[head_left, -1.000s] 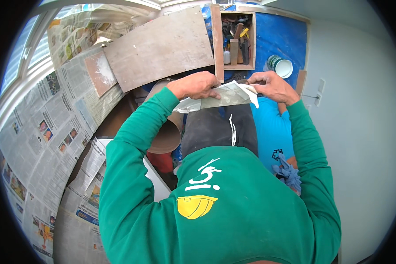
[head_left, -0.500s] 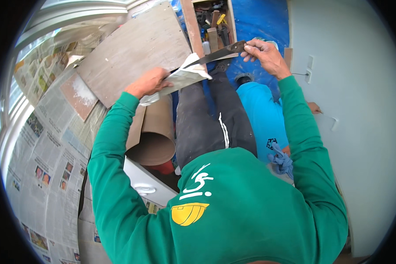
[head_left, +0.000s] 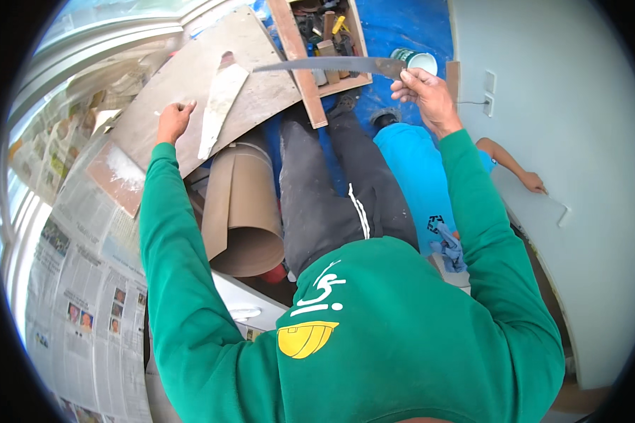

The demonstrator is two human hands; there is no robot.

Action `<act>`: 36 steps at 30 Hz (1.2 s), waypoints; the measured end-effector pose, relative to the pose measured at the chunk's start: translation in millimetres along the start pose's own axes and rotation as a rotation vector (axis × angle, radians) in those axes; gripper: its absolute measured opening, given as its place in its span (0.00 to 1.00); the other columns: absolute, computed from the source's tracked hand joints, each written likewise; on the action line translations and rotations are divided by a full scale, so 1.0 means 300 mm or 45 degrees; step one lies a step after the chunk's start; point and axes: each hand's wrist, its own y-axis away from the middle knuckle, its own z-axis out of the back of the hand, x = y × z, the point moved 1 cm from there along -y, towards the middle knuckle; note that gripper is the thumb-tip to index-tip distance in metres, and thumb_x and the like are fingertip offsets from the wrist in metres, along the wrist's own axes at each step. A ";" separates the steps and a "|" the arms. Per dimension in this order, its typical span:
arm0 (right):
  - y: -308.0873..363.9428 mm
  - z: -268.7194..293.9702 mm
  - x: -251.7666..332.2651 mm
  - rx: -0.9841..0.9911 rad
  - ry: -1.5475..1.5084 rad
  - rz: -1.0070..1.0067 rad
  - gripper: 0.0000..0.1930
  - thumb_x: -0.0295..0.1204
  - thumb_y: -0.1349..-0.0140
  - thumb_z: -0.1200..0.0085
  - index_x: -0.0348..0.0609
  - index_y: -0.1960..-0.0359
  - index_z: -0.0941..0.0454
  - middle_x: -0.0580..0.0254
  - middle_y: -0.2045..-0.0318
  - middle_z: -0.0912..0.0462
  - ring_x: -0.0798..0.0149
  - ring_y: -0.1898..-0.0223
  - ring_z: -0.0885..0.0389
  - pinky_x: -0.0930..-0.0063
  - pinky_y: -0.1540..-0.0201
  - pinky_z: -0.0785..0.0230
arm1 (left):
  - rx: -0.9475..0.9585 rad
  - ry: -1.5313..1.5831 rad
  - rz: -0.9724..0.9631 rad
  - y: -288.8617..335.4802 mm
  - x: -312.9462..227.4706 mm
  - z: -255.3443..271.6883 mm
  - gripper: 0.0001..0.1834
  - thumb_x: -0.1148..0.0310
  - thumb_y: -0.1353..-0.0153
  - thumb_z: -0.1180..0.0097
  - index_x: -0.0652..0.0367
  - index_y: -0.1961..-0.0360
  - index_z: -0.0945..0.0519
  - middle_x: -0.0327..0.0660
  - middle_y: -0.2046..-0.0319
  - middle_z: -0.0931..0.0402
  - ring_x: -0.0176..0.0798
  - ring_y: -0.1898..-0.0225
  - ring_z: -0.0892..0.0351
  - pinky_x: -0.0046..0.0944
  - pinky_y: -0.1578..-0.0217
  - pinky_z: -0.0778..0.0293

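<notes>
My right hand (head_left: 425, 95) grips the dark butt end of a saw blade (head_left: 324, 63). The long, toothed blade points left across the space between my hands. My left hand (head_left: 175, 121) is empty over the wooden board (head_left: 148, 113), thumb stretched out and the other fingers loosely bent. Just right of it, a long, tapered white sleeve (head_left: 223, 106) is on or over the board; contact is hard to tell. The blade's tip is near the sleeve's upper end but apart from it.
A wooden box (head_left: 363, 42) of tools stands ahead, beside an open can (head_left: 422, 63) on blue sheeting. A brown cardboard roll (head_left: 243, 204) is by my legs. At right, a co-worker in a blue shirt (head_left: 409, 158) holds a small roller (head_left: 564, 216) at the pale wall.
The blade has come out of the white sleeve. My left hand has let go of the sleeve and moved left. The co-worker's arm reaches further along the wall.
</notes>
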 end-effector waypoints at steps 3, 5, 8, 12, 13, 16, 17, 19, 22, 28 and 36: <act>0.116 -0.054 0.096 0.083 0.169 0.061 0.17 0.39 0.20 0.40 0.33 0.47 0.14 0.58 0.61 0.08 0.66 0.58 0.10 0.70 0.52 0.20 | 0.157 0.736 -0.074 0.182 -0.097 0.111 0.20 0.62 0.27 0.35 0.70 0.45 0.10 0.37 0.68 0.17 0.31 0.67 0.21 0.33 0.63 0.23; 0.232 -0.094 0.200 0.220 0.297 0.049 0.16 0.38 0.21 0.39 0.34 0.48 0.14 0.58 0.62 0.08 0.67 0.59 0.10 0.70 0.52 0.20 | 0.282 0.913 -0.240 0.362 -0.267 0.187 0.19 0.69 0.25 0.39 0.70 0.39 0.13 0.34 0.65 0.18 0.27 0.65 0.24 0.29 0.62 0.26; 0.444 -0.173 0.362 0.462 0.317 0.096 0.15 0.35 0.22 0.39 0.33 0.51 0.13 0.58 0.63 0.08 0.67 0.60 0.11 0.69 0.52 0.19 | 0.391 0.985 -0.506 0.641 -0.578 0.221 0.21 0.73 0.23 0.42 0.74 0.33 0.18 0.37 0.58 0.17 0.27 0.62 0.23 0.28 0.60 0.25; 0.747 -0.271 0.512 0.767 0.214 0.172 0.14 0.33 0.23 0.38 0.30 0.52 0.13 0.58 0.67 0.09 0.67 0.62 0.11 0.69 0.54 0.19 | 0.771 1.544 -0.639 0.970 -0.873 0.097 0.23 0.74 0.21 0.45 0.80 0.31 0.24 0.42 0.56 0.16 0.30 0.60 0.20 0.29 0.59 0.22; 0.796 -0.283 0.529 0.791 0.229 0.248 0.14 0.33 0.23 0.38 0.30 0.52 0.13 0.58 0.67 0.09 0.67 0.62 0.11 0.69 0.54 0.19 | 0.854 1.597 -0.637 1.023 -0.923 0.052 0.24 0.73 0.20 0.45 0.80 0.30 0.25 0.42 0.55 0.15 0.31 0.59 0.19 0.29 0.59 0.22; 0.928 -0.261 0.534 0.770 0.223 0.399 0.13 0.33 0.24 0.37 0.31 0.55 0.12 0.58 0.68 0.09 0.67 0.63 0.12 0.69 0.55 0.20 | 1.015 1.780 -0.647 1.238 -1.065 -0.091 0.23 0.71 0.19 0.45 0.77 0.30 0.25 0.41 0.57 0.16 0.31 0.60 0.19 0.29 0.62 0.20; 0.964 -0.240 0.532 0.747 0.212 0.439 0.12 0.33 0.25 0.36 0.32 0.56 0.12 0.59 0.68 0.10 0.67 0.63 0.12 0.69 0.55 0.20 | 1.054 1.787 -0.611 1.304 -1.107 -0.120 0.23 0.71 0.18 0.45 0.76 0.30 0.25 0.42 0.57 0.16 0.31 0.61 0.19 0.29 0.62 0.20; 1.023 -0.192 0.533 0.673 0.288 0.520 0.12 0.32 0.26 0.35 0.33 0.55 0.11 0.58 0.68 0.09 0.67 0.64 0.12 0.69 0.55 0.20 | 1.104 1.877 -0.575 1.424 -1.174 -0.170 0.21 0.69 0.17 0.47 0.73 0.32 0.25 0.42 0.58 0.16 0.32 0.63 0.19 0.30 0.62 0.19; 1.107 -0.140 0.519 0.498 0.371 0.701 0.12 0.32 0.27 0.34 0.38 0.50 0.09 0.55 0.67 0.08 0.65 0.64 0.11 0.68 0.56 0.19 | 0.974 1.889 -0.560 1.543 -1.270 -0.184 0.18 0.69 0.17 0.48 0.71 0.34 0.25 0.43 0.58 0.16 0.34 0.64 0.19 0.31 0.64 0.20; 1.228 -0.020 0.493 -0.012 0.027 0.688 0.15 0.30 0.25 0.35 0.38 0.42 0.10 0.56 0.60 0.06 0.67 0.61 0.09 0.69 0.55 0.16 | 0.755 1.726 -0.703 1.649 -1.338 -0.154 0.17 0.66 0.16 0.46 0.68 0.37 0.22 0.43 0.59 0.17 0.32 0.66 0.22 0.30 0.68 0.25; 1.102 -0.029 0.512 -0.326 0.392 1.179 0.13 0.31 0.25 0.35 0.38 0.45 0.09 0.59 0.56 0.07 0.62 0.53 0.08 0.69 0.49 0.17 | 0.786 1.339 -0.685 1.646 -1.365 -0.164 0.16 0.59 0.17 0.41 0.62 0.43 0.18 0.38 0.63 0.21 0.29 0.68 0.26 0.28 0.70 0.33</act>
